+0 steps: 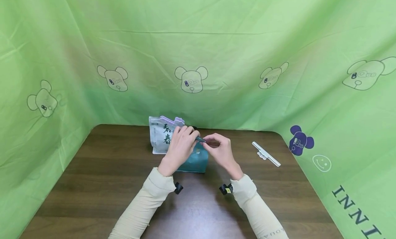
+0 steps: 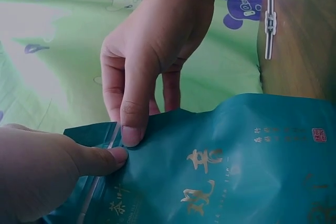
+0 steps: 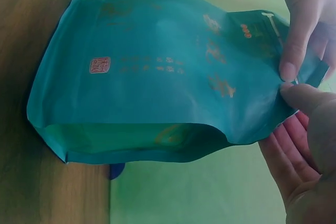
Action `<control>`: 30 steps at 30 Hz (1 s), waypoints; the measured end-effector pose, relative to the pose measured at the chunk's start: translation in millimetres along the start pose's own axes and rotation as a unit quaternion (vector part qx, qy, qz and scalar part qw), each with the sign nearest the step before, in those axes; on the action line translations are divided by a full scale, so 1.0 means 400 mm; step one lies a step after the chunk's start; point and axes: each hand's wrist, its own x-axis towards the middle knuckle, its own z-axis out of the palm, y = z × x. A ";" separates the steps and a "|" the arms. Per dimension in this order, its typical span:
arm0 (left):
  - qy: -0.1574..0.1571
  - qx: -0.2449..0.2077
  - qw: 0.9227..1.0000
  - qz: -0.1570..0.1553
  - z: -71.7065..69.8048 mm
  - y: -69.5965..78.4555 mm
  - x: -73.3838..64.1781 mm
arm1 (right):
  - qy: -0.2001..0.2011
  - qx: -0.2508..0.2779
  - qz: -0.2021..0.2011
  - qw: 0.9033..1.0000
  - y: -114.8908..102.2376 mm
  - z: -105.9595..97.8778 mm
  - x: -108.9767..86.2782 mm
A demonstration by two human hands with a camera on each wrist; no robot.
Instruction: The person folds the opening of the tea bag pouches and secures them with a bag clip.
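Note:
A teal tea pouch (image 1: 196,161) with gold lettering stands on the table in the head view. My left hand (image 1: 182,142) pinches its top edge near the pale zip strip, thumb on the printed face in the left wrist view. Close beside it, my right hand (image 1: 220,149) pinches the same edge, the two thumb tips almost meeting. In the right wrist view the pouch (image 3: 157,66) shows its folded side and a red seal mark. Behind the left hand stands a white tea pouch (image 1: 157,137) with a purple sealing clip (image 1: 170,121) across its top, partly hidden.
A white sealing clip (image 1: 266,154) lies on the right of the brown wooden table (image 1: 108,184). Green printed cloth (image 1: 139,50) hangs around the back and sides. A black camera mount (image 1: 226,189) sits at the right wrist.

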 end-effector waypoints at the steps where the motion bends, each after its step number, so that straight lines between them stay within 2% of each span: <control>1: 0.001 -0.003 1.000 0.001 0.000 0.000 0.000 | 0.002 -0.001 -0.002 1.000 -0.002 0.001 0.001; 7: -0.011 -0.014 1.000 0.003 -0.005 -0.005 -0.005 | 0.017 -0.006 -0.033 0.999 0.015 0.013 -0.002; 11: -0.024 -0.015 1.000 0.001 -0.007 -0.005 -0.007 | 0.040 -0.023 -0.086 0.995 0.063 0.026 -0.009; 15: -0.029 -0.019 0.999 -0.012 -0.008 0.000 -0.003 | 0.069 -0.061 -0.141 0.986 0.093 0.036 -0.014; 20: -0.029 -0.019 0.999 -0.031 -0.009 0.005 0.003 | 0.085 -0.110 -0.191 0.972 0.097 0.046 -0.015; 26: -0.040 -0.014 0.999 -0.021 -0.013 0.002 0.005 | 0.092 -0.172 -0.229 0.954 0.091 0.056 -0.016; 30: -0.054 -0.018 0.998 -0.017 -0.016 -0.001 0.005 | 0.096 -0.182 -0.238 0.949 0.092 0.057 -0.019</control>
